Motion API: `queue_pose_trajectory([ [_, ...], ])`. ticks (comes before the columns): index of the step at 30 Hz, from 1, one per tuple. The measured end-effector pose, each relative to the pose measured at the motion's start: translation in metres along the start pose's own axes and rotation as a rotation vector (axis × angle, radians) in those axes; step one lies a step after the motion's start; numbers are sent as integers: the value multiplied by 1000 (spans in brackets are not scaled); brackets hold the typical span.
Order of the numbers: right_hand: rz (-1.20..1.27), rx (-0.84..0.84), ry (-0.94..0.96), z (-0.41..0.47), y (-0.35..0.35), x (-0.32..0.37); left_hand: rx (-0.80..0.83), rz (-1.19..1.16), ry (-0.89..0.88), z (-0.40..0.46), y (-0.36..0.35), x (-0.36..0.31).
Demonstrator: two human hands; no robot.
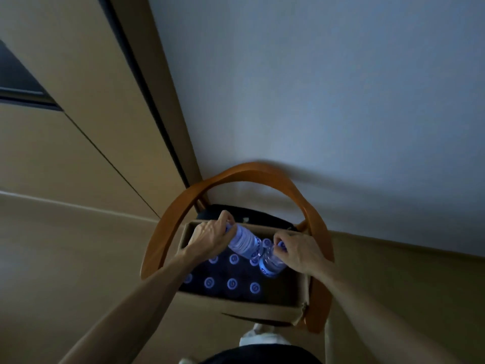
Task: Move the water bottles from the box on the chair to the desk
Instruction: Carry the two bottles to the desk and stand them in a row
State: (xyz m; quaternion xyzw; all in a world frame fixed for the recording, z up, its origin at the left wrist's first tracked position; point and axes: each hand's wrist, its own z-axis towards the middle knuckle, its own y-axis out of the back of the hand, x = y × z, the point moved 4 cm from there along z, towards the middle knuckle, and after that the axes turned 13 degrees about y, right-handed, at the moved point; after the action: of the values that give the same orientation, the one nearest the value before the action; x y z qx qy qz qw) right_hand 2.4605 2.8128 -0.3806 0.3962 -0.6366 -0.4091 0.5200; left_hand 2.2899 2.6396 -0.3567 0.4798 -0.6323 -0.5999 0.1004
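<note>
Two water bottles are being lifted out of the box, just below the middle of the frame. The left bottle [242, 241] is tilted far over: its long axis runs from the cap at the upper left, buried in the left hand [210, 236], down to its base at the lower right. The right bottle [270, 264] stands nearer upright, its cap toward the top of the frame and its base toward the box floor. The left hand's fingers curl round the cap end of its bottle; the right hand [296, 252] pinches the neck of the other between fingers and thumb.

Holding by the cap alone lets a full bottle swing, so I would judge it best to raise each one straight up until its base passes the cardboard rim, keep the two apart, then turn toward the worktop, which is out of view.

Below the hands, blue caps [232, 284] of more bottles show in rows inside the cardboard box [262, 310]. The box sits on a chair [183, 203] whose curved wooden back arches over it. A pale wall fills the upper right.
</note>
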Motion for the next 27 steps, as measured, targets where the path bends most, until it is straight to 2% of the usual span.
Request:
queue_pose_trajectory([
  [4,-157,-41,110,30,45,38,-184,-25,52,-23,58,46],
  [8,-266,-121,142,66,90,94,-325,-35,100,-56,118,95],
  [13,-284,-208,230,120,126,195,-489,-119,178,-101,198,161],
  [16,-322,-344,302,152,138,261,-585,-162,228,-131,244,200],
  [19,-267,-446,381,182,144,330,-701,-167,269,-161,289,236],
  [27,-150,-465,570,271,149,504,-973,-82,408,-244,392,338],
])
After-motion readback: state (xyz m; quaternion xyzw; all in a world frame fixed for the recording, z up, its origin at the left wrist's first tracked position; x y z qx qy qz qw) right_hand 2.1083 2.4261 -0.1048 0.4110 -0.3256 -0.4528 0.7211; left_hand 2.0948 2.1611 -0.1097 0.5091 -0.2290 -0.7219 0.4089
